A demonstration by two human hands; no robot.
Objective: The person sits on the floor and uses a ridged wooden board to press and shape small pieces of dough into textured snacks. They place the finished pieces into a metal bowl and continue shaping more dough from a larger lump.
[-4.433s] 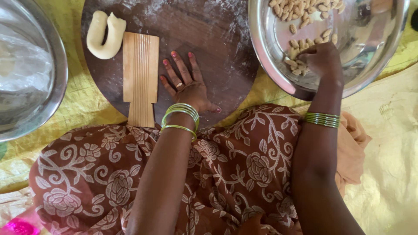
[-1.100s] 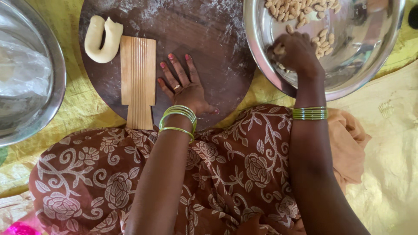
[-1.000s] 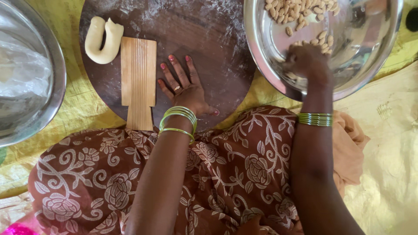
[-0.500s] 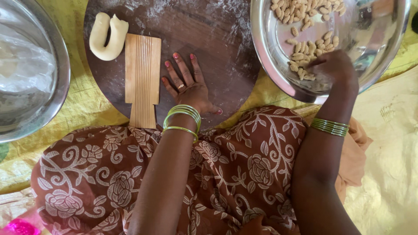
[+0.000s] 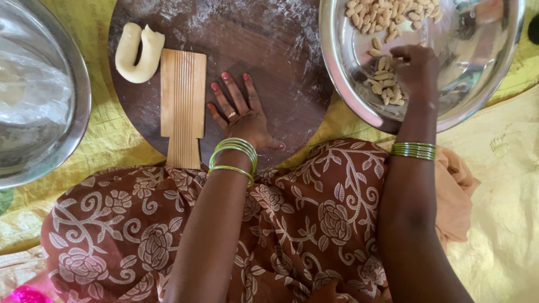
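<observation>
The left hand [image 5: 242, 115] lies flat and open on the round dark board [image 5: 281, 50], holding nothing – just right of the ridged wooden paddle [image 5: 182, 104]. The right hand [image 5: 416, 68] rests curled over small ridged dough pieces [image 5: 384, 84] in the steel bowl [image 5: 477, 84]; its grip is hidden. A dough roll [image 5: 137, 53] lies far left.

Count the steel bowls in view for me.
2. One steel bowl at upper right holds small dough pieces, with the right hand inside; another bowl sits at the left edge, partly cut off.
</observation>
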